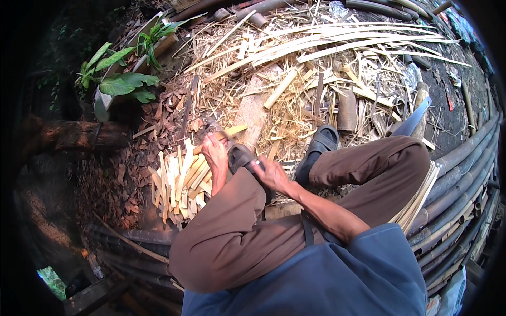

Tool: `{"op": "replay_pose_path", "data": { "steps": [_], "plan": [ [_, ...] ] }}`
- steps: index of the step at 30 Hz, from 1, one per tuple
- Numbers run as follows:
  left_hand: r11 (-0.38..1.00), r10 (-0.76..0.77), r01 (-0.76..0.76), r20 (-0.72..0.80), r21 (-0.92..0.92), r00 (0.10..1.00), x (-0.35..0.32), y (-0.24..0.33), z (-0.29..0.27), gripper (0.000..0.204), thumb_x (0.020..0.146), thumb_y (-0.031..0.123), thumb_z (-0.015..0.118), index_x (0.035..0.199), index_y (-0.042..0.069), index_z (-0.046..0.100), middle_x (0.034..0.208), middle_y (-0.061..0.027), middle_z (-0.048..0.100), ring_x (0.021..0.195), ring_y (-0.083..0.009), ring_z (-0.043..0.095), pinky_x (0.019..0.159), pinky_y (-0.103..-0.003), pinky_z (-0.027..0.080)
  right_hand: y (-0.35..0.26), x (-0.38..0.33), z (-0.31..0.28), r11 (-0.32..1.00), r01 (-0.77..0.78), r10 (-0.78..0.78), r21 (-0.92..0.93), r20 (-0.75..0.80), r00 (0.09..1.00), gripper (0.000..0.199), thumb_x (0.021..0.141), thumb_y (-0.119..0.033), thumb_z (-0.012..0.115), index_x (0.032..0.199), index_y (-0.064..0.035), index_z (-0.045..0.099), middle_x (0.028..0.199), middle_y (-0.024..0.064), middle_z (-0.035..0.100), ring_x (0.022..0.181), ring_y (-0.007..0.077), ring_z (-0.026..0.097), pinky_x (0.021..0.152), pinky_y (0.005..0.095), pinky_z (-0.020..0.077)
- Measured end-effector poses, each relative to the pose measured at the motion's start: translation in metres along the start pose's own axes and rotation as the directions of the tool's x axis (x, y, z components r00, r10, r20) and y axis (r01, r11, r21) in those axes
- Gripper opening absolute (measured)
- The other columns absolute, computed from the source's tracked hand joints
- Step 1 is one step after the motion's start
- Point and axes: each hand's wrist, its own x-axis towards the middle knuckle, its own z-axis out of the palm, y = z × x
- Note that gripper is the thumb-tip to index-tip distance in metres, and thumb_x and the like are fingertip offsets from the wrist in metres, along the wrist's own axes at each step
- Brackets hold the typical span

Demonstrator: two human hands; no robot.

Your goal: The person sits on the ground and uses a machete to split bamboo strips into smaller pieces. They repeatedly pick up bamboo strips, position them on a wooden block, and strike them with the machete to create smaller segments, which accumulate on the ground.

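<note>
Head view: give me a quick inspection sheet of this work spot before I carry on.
Surface: bare ground strewn with bamboo shavings and litter.
Job's things: short bamboo piece held at the left hand; pile of cut bamboo slats just left of it.
Clutter: long split bamboo strips at the far side; a large blade lying beyond the right knee; a bundle of thin strips by the right thigh.
Grips: left hand closed on the bamboo piece; right hand at the left knee, grip unclear.
Cables: nothing seen.
Surroundings: stacked bamboo poles at right, leafy plant and a log at left.
</note>
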Motion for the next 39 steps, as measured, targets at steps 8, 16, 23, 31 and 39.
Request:
{"op": "replay_pose_path", "data": {
  "steps": [8,16,23,31,39],
  "plan": [
    [0.876,-0.149,0.153,0.046,-0.458,0.988,-0.004,0.019,0.002,0.044,0.107,0.025,0.035,0.115,-0.016,0.048,0.103,-0.0274,0.062,0.091,-0.0385,0.072,0.074,-0.039,0.064,0.025,0.008,0.001,0.998,0.054,-0.052,0.031,-0.048,0.997,0.048,0.101,-0.044,0.048,0.101,0.0035,0.059,0.075,0.0319,0.062,0.076,0.0469,0.065,0.069,0.0525,0.0504],
    [0.798,-0.177,0.118,-0.043,-0.590,0.983,-0.009,0.016,0.007,0.043,0.106,0.026,0.037,0.110,-0.015,0.051,0.099,-0.0279,0.064,0.085,-0.0361,0.073,0.070,-0.037,0.064,0.044,0.021,0.012,0.999,-0.039,0.038,-0.007,-0.063,0.997,0.043,0.100,-0.044,0.050,0.110,-0.0021,0.056,0.074,0.0294,0.062,0.074,0.0479,0.064,0.067,0.0546,0.0494],
    [0.850,-0.132,0.087,-0.049,-0.519,0.990,-0.004,0.006,0.008,0.040,0.107,0.023,0.037,0.104,-0.015,0.051,0.092,-0.0272,0.065,0.082,-0.0344,0.074,0.067,-0.036,0.064,0.052,0.021,0.008,0.999,-0.050,0.048,-0.022,-0.081,0.996,0.048,0.099,-0.045,0.051,0.104,0.0022,0.059,0.080,0.0326,0.064,0.082,0.0493,0.065,0.073,0.0546,0.0493],
    [0.799,-0.154,0.130,0.009,-0.587,0.988,-0.006,0.017,0.006,0.042,0.107,0.023,0.034,0.111,-0.017,0.046,0.101,-0.0298,0.061,0.088,-0.0381,0.073,0.073,-0.038,0.065,0.080,0.023,0.006,0.997,-0.076,0.077,0.024,-0.065,0.995,0.049,0.100,-0.045,0.051,0.101,0.0039,0.060,0.086,0.0326,0.065,0.084,0.0522,0.063,0.074,0.0571,0.0472],
    [0.555,-0.288,0.179,0.014,-0.812,0.957,-0.016,-0.024,-0.006,0.041,0.107,0.026,0.040,0.125,-0.011,0.043,0.110,-0.0278,0.060,0.095,-0.0417,0.070,0.083,-0.044,0.061,0.098,0.033,-0.006,0.989,-0.144,0.143,-0.011,-0.072,0.987,0.055,0.100,-0.052,0.048,0.106,0.0008,0.062,0.084,0.0266,0.066,0.082,0.0406,0.065,0.074,0.0492,0.0481]
  ]
}}
